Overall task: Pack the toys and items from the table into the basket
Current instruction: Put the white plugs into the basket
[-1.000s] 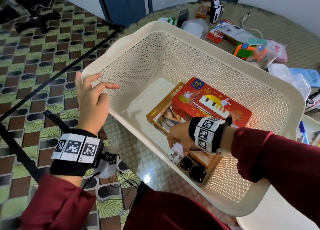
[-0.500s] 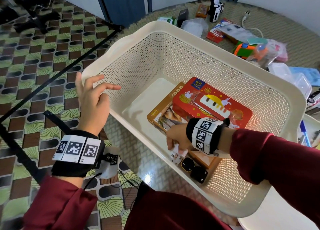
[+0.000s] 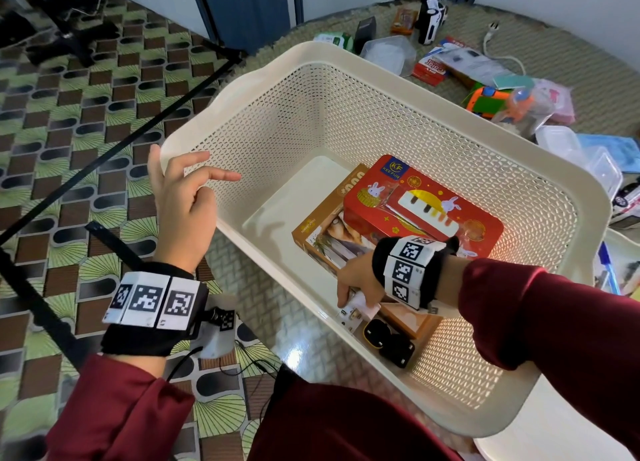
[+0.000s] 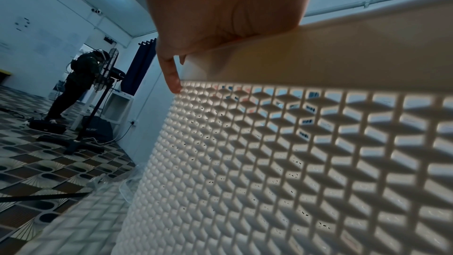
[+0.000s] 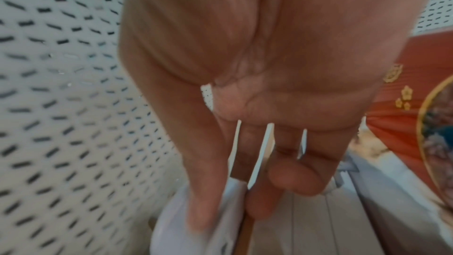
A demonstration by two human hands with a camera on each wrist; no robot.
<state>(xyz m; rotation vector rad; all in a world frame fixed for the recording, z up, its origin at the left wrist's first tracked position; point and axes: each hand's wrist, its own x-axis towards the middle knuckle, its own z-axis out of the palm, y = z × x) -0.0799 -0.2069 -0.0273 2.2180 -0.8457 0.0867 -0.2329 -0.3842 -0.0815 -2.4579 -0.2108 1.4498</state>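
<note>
- Right hand [image 3: 358,280] is reaching down inside the cream basket [image 3: 391,79], its fingers [image 5: 203,201] pinching a small white item [image 3: 356,313] at the near wall; left hand [image 3: 180,206] is hovering at the basket's left rim — fingers relaxed and spread, gripping nothing
- Lying just beside the white item is a black object [image 3: 389,342]; a red box [image 3: 422,207] is resting on a flat picture box [image 3: 332,238] on the basket floor
- More toys are lying scattered on the mat [image 3: 571,55] beyond the basket — among them an orange toy car [image 3: 485,102] and clear containers [image 3: 581,154]
</note>
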